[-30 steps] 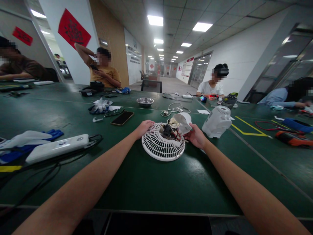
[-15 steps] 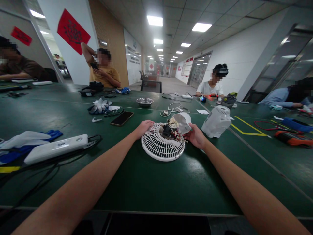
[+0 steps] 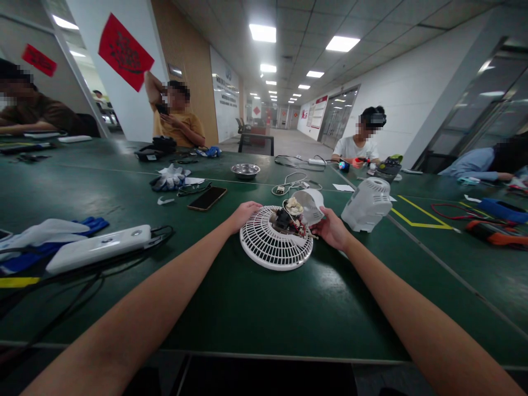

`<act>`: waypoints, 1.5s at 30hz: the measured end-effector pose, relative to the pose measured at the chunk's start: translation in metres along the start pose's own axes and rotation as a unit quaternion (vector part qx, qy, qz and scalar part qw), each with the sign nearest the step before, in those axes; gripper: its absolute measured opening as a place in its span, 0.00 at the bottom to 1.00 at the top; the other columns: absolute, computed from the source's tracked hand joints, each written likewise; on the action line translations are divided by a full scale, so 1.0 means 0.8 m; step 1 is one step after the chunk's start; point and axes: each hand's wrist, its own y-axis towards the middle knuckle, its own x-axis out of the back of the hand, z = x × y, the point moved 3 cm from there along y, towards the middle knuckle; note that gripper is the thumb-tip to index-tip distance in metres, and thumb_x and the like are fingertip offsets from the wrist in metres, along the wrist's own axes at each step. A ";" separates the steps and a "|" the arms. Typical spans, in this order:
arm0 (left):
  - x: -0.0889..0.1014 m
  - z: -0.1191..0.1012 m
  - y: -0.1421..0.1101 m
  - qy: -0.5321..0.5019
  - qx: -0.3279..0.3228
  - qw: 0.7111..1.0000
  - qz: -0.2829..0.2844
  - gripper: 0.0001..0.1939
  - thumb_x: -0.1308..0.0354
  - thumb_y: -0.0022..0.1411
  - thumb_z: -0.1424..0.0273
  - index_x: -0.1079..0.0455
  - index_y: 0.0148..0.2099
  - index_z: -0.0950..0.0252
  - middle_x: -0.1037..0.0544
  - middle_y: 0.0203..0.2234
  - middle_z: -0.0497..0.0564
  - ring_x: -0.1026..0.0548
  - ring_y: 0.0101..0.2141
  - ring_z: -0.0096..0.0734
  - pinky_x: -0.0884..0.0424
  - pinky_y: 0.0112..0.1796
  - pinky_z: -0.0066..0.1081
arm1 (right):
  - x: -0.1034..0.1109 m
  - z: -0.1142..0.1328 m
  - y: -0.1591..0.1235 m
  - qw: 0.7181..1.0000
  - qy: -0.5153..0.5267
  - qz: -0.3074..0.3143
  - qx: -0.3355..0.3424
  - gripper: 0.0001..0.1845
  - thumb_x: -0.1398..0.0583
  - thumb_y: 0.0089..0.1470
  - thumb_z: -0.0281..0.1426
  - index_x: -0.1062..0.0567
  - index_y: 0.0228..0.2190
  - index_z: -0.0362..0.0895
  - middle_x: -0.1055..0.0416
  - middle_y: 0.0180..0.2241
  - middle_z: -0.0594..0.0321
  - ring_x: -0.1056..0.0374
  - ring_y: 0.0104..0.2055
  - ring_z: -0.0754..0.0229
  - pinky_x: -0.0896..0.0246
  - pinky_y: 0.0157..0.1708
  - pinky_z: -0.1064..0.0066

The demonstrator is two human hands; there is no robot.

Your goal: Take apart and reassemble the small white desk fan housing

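A round white fan grille (image 3: 274, 254) lies on the green table in front of me. On its middle sits a bare fan motor (image 3: 284, 220) with wires and a pale lump on top. My left hand (image 3: 246, 215) is closed on the grille's far left rim. Against the motor's right side leans a curved white plastic cover (image 3: 311, 202). My right hand (image 3: 333, 230) grips this cover at its right edge, thumb on top; the other fingers are partly hidden beside the motor. Just right of that hand a white fan base (image 3: 367, 204) stands upright.
A phone (image 3: 207, 198), work gloves (image 3: 170, 179) and a metal bowl (image 3: 245, 171) lie beyond my left hand. A white power strip (image 3: 101, 248) with black cables is at left. Behind the grille lies a coiled white cord (image 3: 295, 181). An orange multimeter (image 3: 497, 232) lies far right. Several people sit around.
The view has shifted very slightly. Both hands keep their places on the grille and the cover, and nothing has been let go.
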 end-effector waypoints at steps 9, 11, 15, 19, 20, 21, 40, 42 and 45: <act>0.000 0.003 0.001 -0.011 0.009 1.000 0.009 0.10 0.41 0.57 0.70 0.25 0.41 0.67 0.20 0.33 0.52 0.23 0.32 0.33 0.28 0.38 0.33 | -0.001 0.000 -0.002 1.000 0.008 0.003 -0.003 0.13 0.45 0.61 0.41 0.26 0.36 0.46 0.22 0.29 0.60 0.29 0.28 0.59 0.36 0.26 0.70; 0.000 0.004 0.002 -0.018 0.015 1.000 0.014 0.10 0.41 0.57 0.70 0.26 0.41 0.67 0.20 0.33 0.52 0.23 0.32 0.32 0.27 0.38 0.33 | -0.002 0.001 -0.003 1.000 0.008 0.004 -0.002 0.13 0.44 0.61 0.41 0.26 0.36 0.46 0.22 0.30 0.60 0.29 0.28 0.59 0.36 0.26 0.70; 0.000 0.003 0.002 -0.015 0.009 1.000 0.003 0.09 0.41 0.57 0.71 0.26 0.40 0.67 0.20 0.33 0.52 0.23 0.32 0.32 0.28 0.39 0.33 | -0.002 0.001 -0.004 1.000 0.011 0.007 0.004 0.13 0.44 0.61 0.41 0.26 0.37 0.46 0.22 0.31 0.61 0.29 0.28 0.59 0.36 0.26 0.70; -0.002 0.002 0.000 -0.024 0.015 1.000 0.003 0.08 0.39 0.56 0.70 0.26 0.40 0.67 0.21 0.32 0.52 0.23 0.32 0.32 0.28 0.39 0.33 | -0.002 0.001 -0.003 1.000 0.007 0.010 0.004 0.13 0.45 0.61 0.41 0.26 0.37 0.46 0.22 0.31 0.60 0.29 0.28 0.59 0.36 0.26 0.69; -0.003 0.002 0.000 -0.026 0.018 0.999 0.003 0.08 0.39 0.56 0.70 0.26 0.40 0.66 0.21 0.32 0.51 0.23 0.32 0.32 0.28 0.39 0.33 | -0.002 0.001 -0.003 1.000 0.006 0.011 0.005 0.13 0.44 0.61 0.41 0.26 0.37 0.47 0.22 0.31 0.61 0.30 0.28 0.59 0.36 0.26 0.69; -0.003 0.001 -0.001 -0.028 0.020 0.999 0.001 0.08 0.39 0.56 0.70 0.26 0.39 0.66 0.21 0.32 0.51 0.23 0.32 0.32 0.28 0.39 0.33 | -0.002 0.001 -0.003 1.000 0.006 0.010 0.007 0.12 0.44 0.61 0.41 0.26 0.37 0.47 0.22 0.31 0.61 0.30 0.28 0.59 0.36 0.26 0.69; -0.003 -0.001 -0.002 -0.022 0.013 1.000 0.000 0.07 0.42 0.58 0.73 0.25 0.39 0.67 0.20 0.33 0.52 0.22 0.32 0.32 0.27 0.40 0.33 | -0.001 0.001 -0.003 1.000 0.003 0.006 0.004 0.13 0.44 0.61 0.42 0.26 0.36 0.47 0.22 0.30 0.61 0.31 0.28 0.59 0.37 0.27 0.69; -0.002 0.001 0.000 -0.017 0.007 1.000 0.000 0.07 0.42 0.59 0.74 0.25 0.40 0.67 0.20 0.33 0.52 0.22 0.33 0.33 0.27 0.40 0.33 | -0.001 0.001 -0.003 1.000 0.002 0.008 0.004 0.13 0.44 0.61 0.41 0.25 0.36 0.46 0.23 0.30 0.62 0.31 0.28 0.59 0.37 0.26 0.69; -0.001 0.002 0.001 -0.014 0.002 1.000 0.001 0.08 0.43 0.59 0.74 0.25 0.40 0.68 0.20 0.33 0.53 0.22 0.33 0.33 0.27 0.40 0.33 | -0.001 0.001 -0.003 1.000 0.003 0.009 0.007 0.13 0.44 0.61 0.42 0.26 0.36 0.46 0.22 0.31 0.61 0.30 0.28 0.59 0.36 0.27 0.69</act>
